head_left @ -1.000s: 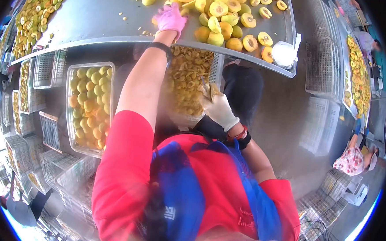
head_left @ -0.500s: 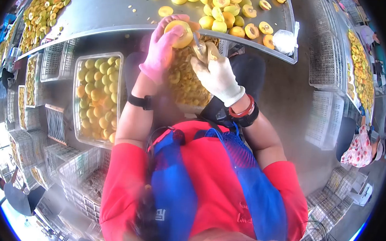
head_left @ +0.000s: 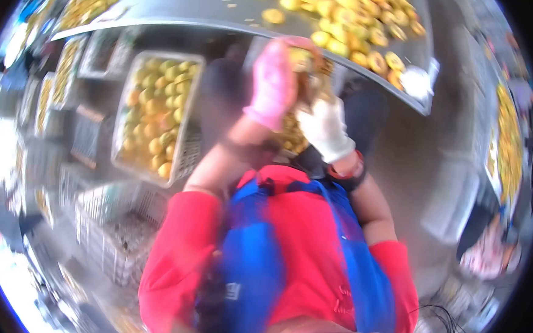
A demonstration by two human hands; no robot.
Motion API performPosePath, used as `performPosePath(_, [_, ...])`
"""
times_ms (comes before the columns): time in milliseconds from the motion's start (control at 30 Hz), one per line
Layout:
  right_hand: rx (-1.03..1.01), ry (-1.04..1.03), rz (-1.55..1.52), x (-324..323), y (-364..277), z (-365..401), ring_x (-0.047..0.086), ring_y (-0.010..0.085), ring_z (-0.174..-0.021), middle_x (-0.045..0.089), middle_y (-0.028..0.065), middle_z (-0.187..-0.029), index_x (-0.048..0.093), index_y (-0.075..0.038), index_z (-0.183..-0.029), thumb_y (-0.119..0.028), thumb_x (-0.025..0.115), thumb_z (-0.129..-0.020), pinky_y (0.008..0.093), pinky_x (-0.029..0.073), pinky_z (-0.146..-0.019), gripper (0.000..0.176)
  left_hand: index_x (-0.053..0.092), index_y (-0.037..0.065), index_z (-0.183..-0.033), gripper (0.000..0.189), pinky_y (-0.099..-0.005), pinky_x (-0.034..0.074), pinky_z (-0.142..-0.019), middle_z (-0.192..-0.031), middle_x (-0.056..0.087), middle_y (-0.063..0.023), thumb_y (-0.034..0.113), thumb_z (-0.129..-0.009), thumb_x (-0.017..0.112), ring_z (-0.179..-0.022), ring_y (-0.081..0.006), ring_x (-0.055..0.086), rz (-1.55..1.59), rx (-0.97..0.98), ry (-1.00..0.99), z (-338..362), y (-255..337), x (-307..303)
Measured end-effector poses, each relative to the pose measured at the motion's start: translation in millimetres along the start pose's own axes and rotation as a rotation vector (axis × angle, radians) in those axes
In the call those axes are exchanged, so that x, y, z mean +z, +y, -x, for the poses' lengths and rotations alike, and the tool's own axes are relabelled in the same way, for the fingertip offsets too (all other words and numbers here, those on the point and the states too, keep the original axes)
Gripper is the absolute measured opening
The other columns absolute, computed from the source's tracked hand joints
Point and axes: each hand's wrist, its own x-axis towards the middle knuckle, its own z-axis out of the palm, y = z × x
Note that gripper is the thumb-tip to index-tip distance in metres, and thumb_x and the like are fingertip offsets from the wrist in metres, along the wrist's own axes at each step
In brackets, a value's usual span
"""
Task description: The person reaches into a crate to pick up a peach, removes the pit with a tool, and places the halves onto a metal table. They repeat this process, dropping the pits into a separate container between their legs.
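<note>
Upper centre: left hand (head_left: 274, 84) clasps a fruit (head_left: 299, 60), right hand (head_left: 326, 124) works close by, grip too blurred to tell; next move likely wants steadiness.

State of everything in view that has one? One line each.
Left hand: pink-gloved, closed around the held fruit
Held fruit: raised; cut or whole unclear, blurred
Right hand: white-gloved, up by the held fruit; grip blurred
Fruit pieces: many cut open, heaped on the metal table
Fruit crate: filled with seemingly whole fruit
Lower-left crate: upright, open-topped, debris at bottom
</note>
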Motion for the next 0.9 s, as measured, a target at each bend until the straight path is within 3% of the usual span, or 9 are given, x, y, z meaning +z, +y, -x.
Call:
performPosePath(33, [0.032, -0.039, -0.062, -1, -2, -1, 0.059, 0.0299, -0.062, 0.061, 0.0137, -0.079, 0.054, 0.001, -0.11, 0.0, 0.064, -0.082, 0.0396, 0.048, -0.057, 0.03, 0.063, 0.004, -0.096, 0.036, -0.0358, 0.052, -0.081, -0.092, 0.067, -0.0122, 0.027, -0.103, 0.036, -0.086, -0.0256, 0.066, -0.606, 0.22, 0.029, 1, 12, 0])
performPosePath(67, [0.066, -0.077, -0.123, -3, -4, -1, 0.062, 0.033, -0.068, 0.064, 0.0156, -0.086, 0.054, 0.001, -0.114, -0.003, 0.064, -0.083, 0.0407, 0.051, -0.062, 0.033, 0.065, 0.005, -0.093, 0.029, -0.0377, 0.051, -0.083, -0.089, 0.065, -0.0134, 0.019, -0.1, 0.04, -0.088, -0.0301, 0.064, -0.652, 0.312, 0.008, 2, 24, 2])
performPosePath(133, [0.15, -0.217, -0.071, -12, -6, -2, 0.066, 0.0377, -0.089, 0.066, 0.0215, -0.107, 0.052, 0.002, -0.127, -0.01, 0.061, -0.09, 0.0421, 0.053, -0.08, 0.04, 0.063, 0.005, -0.093, 0.023, -0.0354, 0.05, -0.079, -0.086, 0.062, -0.0107, 0.015, -0.101, 0.044, -0.085, -0.0255, 0.061, -0.436, 0.332, 0.036, -1, -9, -6])
performPosePath(233, [0.08, -0.268, 0.098, -8, 14, 1, 0.067, 0.0341, -0.095, 0.064, 0.0229, -0.114, 0.047, 0.004, -0.132, -0.007, 0.059, -0.091, 0.0397, 0.052, -0.081, 0.045, 0.061, 0.004, -0.09, 0.033, -0.0288, 0.047, -0.073, -0.079, 0.06, -0.0031, 0.025, -0.105, 0.041, -0.077, -0.013, 0.055, -0.08, -0.081, 0.137, 7, 8, 6])
performPosePath(500, [0.525, -0.243, -0.648, 1, -9, 2, 0.06, 0.0116, -0.083, 0.066, 0.008, -0.099, 0.047, 0.005, -0.13, 0.003, 0.057, -0.09, 0.0276, 0.05, -0.074, 0.041, 0.061, 0.004, -0.088, 0.036, -0.0254, 0.045, -0.065, -0.074, 0.062, -0.0028, 0.03, -0.105, 0.043, -0.067, -0.0084, 0.053, -0.281, -0.189, 0.088, 11, 18, -1])
performPosePath(600, [0.43, -0.333, -0.234, -5, -13, 3, 0.059, 0.0106, -0.083, 0.065, 0.0075, -0.097, 0.047, 0.003, -0.131, 0.004, 0.055, -0.091, 0.0252, 0.049, -0.073, 0.041, 0.062, 0.003, -0.089, 0.039, -0.0255, 0.045, -0.064, -0.075, 0.063, -0.0032, 0.033, -0.104, 0.042, -0.066, -0.009, 0.054, -0.255, -0.178, 0.064, 10, 8, -2])
performPosePath(700, [0.35, -0.257, -0.407, 2, -10, 5, 0.056, 0.0097, -0.062, 0.061, 0.0063, -0.079, 0.05, 0.001, -0.124, 0.004, 0.053, -0.091, 0.0244, 0.046, -0.056, 0.033, 0.062, 0.003, -0.089, 0.042, -0.027, 0.046, -0.065, -0.075, 0.064, -0.0037, 0.035, -0.105, 0.04, -0.067, -0.0108, 0.056, -0.256, -0.198, 0.028, 11, 11, -4])
performPosePath(800, [0.82, -0.448, -0.799, -13, -14, 3, 0.044, 0.0091, -0.043, 0.051, 0.0033, -0.063, 0.051, -0.001, -0.11, 0.004, 0.051, -0.091, 0.0249, 0.037, -0.039, 0.02, 0.063, 0.002, -0.089, 0.043, -0.0279, 0.048, -0.065, -0.077, 0.065, -0.0041, 0.035, -0.105, 0.039, -0.069, -0.012, 0.057, -0.241, -0.079, -0.054, 13, -4, -11])
performPosePath(900, [0.871, -0.471, -0.923, -18, -25, 2, 0.035, 0.009, -0.035, 0.042, -0.0007, -0.056, 0.048, -0.005, -0.099, 0.004, 0.05, -0.091, 0.0243, 0.028, -0.032, 0.012, 0.063, 0.004, -0.09, 0.03, -0.0259, 0.045, -0.064, -0.077, 0.062, 0.0005, 0.025, -0.102, 0.045, -0.071, -0.0074, 0.049, -0.085, -0.079, -0.194, 11, -6, -21])
